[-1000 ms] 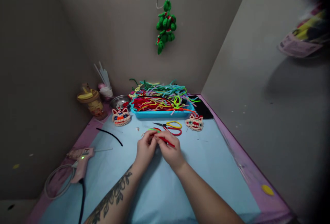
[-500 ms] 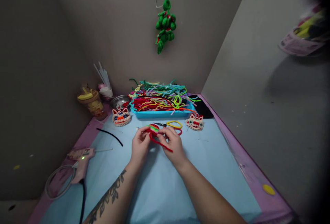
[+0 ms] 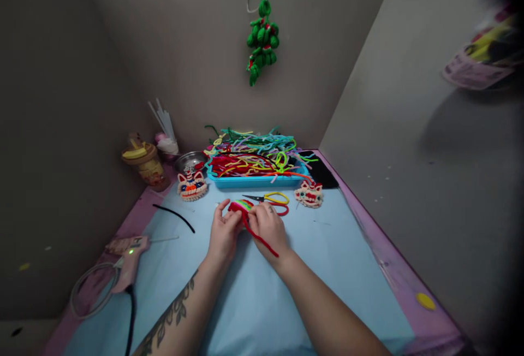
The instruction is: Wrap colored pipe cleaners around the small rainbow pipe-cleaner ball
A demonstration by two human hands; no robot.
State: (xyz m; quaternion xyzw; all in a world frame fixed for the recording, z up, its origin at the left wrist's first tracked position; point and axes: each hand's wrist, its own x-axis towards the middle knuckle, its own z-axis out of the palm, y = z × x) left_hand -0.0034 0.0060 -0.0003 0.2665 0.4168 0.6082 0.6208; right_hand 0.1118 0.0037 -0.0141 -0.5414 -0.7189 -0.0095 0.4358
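Between both hands is a small craft piece (image 3: 241, 205) of red, green and other bright pipe cleaners. My left hand (image 3: 223, 230) grips its left side, with the index finger raised a little off it. On the other side, my right hand (image 3: 268, 227) pinches the piece near its right edge. A loose red pipe cleaner end (image 3: 262, 240) trails from it across the right hand toward the wrist. Just behind the right hand lie scissors (image 3: 275, 200) with yellow and red handles, partly covered by the fingers.
A blue tray (image 3: 257, 182) heaped with coloured pipe cleaners stands at the back. Lion-head crafts sit left (image 3: 192, 187) and right (image 3: 309, 195). On the left are a black pipe cleaner (image 3: 176, 215), a corded pink glue gun (image 3: 131, 260) and a metal bowl (image 3: 190, 160).
The craft piece has turned in my hands, showing more of its coloured stripes. The loose red end now hangs lower across my right hand. My left index finger has lifted.
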